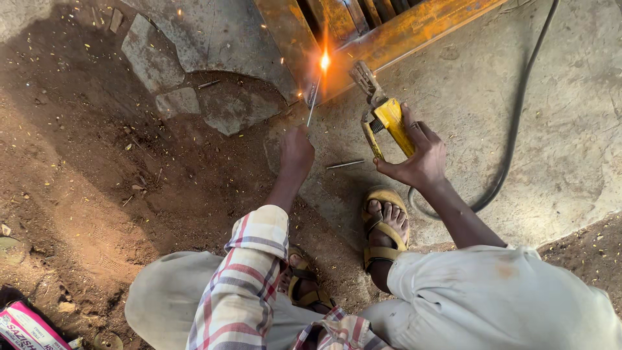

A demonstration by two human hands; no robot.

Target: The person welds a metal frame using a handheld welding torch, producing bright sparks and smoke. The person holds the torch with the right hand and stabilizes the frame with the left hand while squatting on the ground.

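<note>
Yellow electrode holder [389, 123] clamped in the right hand [418, 159] just right of centre frame, fingers wrapped tight round its grip, metal jaws angled up and left toward the glare. Thin welding rod [311, 104] pinched in the left hand [297, 150] at centre, fingers closed round its lower end, tip raised to a bright orange-white arc [324, 62] near top centre. Arc seated on a rusty orange steel frame [389, 35] stretched across the top of the frame, bars slanting toward the upper right; whether the rod's tip touches the steel lost in the glare. Spent rod stub [345, 164] flat on the concrete floor [570, 129] between the two hands, touching neither. Black cable [515, 123] curving from the upper right edge down past the right wrist. Yellow sandal [385, 227] below the right hand, a second partly hidden under the plaid sleeve [249, 272] at bottom centre. Brown dirt [84, 168] over the left half, cracked slab pieces [178, 100] at upper left, pink box [26, 327] in the bottom left corner.
</note>
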